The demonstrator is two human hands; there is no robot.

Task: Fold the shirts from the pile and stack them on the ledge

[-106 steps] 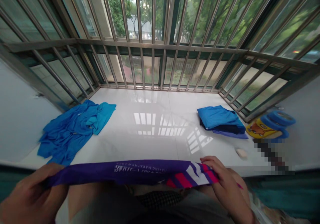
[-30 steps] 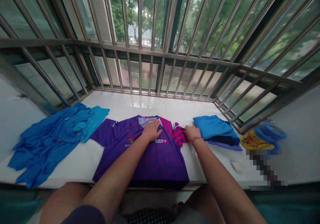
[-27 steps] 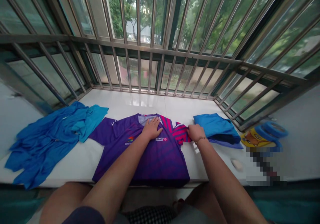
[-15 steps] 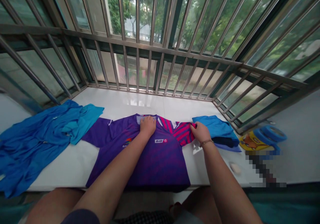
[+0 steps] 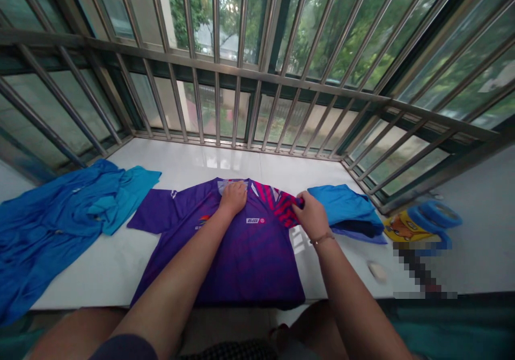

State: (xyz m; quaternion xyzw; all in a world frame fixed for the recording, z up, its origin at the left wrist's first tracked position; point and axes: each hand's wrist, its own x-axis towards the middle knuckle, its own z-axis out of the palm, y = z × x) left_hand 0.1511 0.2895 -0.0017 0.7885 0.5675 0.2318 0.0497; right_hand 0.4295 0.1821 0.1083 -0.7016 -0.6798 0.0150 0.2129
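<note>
A purple short-sleeved sports shirt (image 5: 257, 263) is spread front side up on the white ledge, its hem reaching the near edge. My left hand (image 5: 234, 196) presses on the collar with bent fingers held together; its thumb is hidden. Between the thumb and fingers of my right hand (image 5: 309, 215) is the end of the pink-and-purple striped sleeve (image 5: 285, 205), which looks bunched. The plain purple sleeve (image 5: 151, 211) lies flat on the other side, close to a loose pile of blue clothes (image 5: 60, 215).
Folded blue and dark clothes (image 5: 348, 207) lie right of the shirt. Beyond them stand a blue-and-yellow container (image 5: 422, 223) and a small pale object (image 5: 377, 271) on the white ledge (image 5: 193, 153). Metal window bars (image 5: 241, 70) enclose the far side.
My right hand has moved left with the striped sleeve's end, so that sleeve is less stretched out. My left hand stays at the collar. The view has shifted slightly.
</note>
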